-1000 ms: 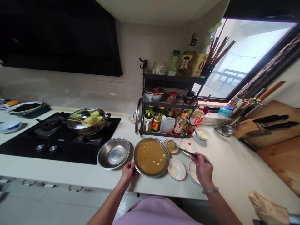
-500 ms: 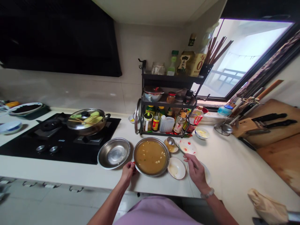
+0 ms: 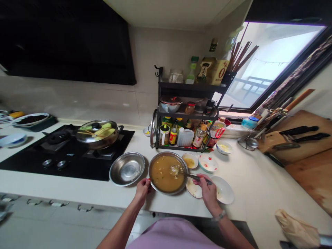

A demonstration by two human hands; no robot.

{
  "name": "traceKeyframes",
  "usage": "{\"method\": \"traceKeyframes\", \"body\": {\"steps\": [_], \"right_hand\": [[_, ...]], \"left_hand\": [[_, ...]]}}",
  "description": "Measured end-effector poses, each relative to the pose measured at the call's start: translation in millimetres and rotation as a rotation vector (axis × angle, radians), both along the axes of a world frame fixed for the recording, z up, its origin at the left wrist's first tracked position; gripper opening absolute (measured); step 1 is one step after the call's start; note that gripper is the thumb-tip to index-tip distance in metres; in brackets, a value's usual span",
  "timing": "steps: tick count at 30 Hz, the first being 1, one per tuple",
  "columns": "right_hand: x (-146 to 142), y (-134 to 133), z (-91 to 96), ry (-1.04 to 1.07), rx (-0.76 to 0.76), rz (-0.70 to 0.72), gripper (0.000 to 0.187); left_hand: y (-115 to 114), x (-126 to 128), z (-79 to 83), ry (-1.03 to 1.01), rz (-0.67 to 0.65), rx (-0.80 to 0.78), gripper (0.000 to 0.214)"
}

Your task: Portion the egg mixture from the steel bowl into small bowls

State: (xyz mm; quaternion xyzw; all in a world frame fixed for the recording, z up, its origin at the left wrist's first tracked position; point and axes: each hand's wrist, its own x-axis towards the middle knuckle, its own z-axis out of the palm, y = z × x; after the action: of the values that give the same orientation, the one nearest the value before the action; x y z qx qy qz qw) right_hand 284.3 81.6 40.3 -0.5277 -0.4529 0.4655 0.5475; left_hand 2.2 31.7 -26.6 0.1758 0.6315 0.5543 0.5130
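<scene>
A round metal basin [image 3: 153, 186] of brown broth with pale bits in it stands on the counter. At its left rim is my left hand [image 3: 142, 190], fingers closed on the edge; a small red spot shows by the fingertips. My right hand [image 3: 208, 192] grips the handle of a ladle [image 3: 193, 176], whose bowl is dipped in the broth at the basin's right side. Beneath and beside that hand are a white bowl [image 3: 193, 189] and a larger white dish [image 3: 225, 191]. Behind them sit a small bowl of yellowish liquid [image 3: 190, 160] and a red-patterned bowl [image 3: 208, 163].
Left of the broth is an empty metal basin [image 3: 127, 169]. A lidded pan [image 3: 98, 134] rests on the black hob [image 3: 77, 164]. Behind stands a spice rack [image 3: 190, 86] with bottles and jars. A knife block [image 3: 275, 140] and cutting board [image 3: 311, 166] are at the right.
My right hand has moved left with the ladle. The ladle's bowl has gone from over the small bowl into the broth. My left hand stays at the basin's rim.
</scene>
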Motion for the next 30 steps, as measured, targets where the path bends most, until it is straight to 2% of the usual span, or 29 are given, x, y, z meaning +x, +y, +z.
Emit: {"method": "traceKeyframes", "body": {"steps": [4,7,12,19,23,30], "right_hand": [[3,5,2.4,0.19,-0.058,-0.092,0.037],[5,6,8.0,0.252,-0.065,-0.121,0.034],[9,6,12.7,0.255,-0.047,-0.132,0.029],[16,9,17.5,0.305,-0.05,-0.165,0.03],[24,16,20.4,0.261,-0.035,-0.18,0.024],[43,38,22.4,0.282,0.04,-0.325,0.025]], "left_hand": [[0,0,-0.8,0.0,0.005,0.012,0.046],[-1,0,-2.1,0.004,-0.001,0.016,0.046],[0,0,-1.2,-0.004,0.001,0.017,0.047],[0,-1,-1.3,-0.017,-0.015,0.018,0.045],[0,-1,-0.7,0.0,-0.019,0.017,0.045],[0,0,0.4,0.012,-0.006,0.019,0.049]]}}
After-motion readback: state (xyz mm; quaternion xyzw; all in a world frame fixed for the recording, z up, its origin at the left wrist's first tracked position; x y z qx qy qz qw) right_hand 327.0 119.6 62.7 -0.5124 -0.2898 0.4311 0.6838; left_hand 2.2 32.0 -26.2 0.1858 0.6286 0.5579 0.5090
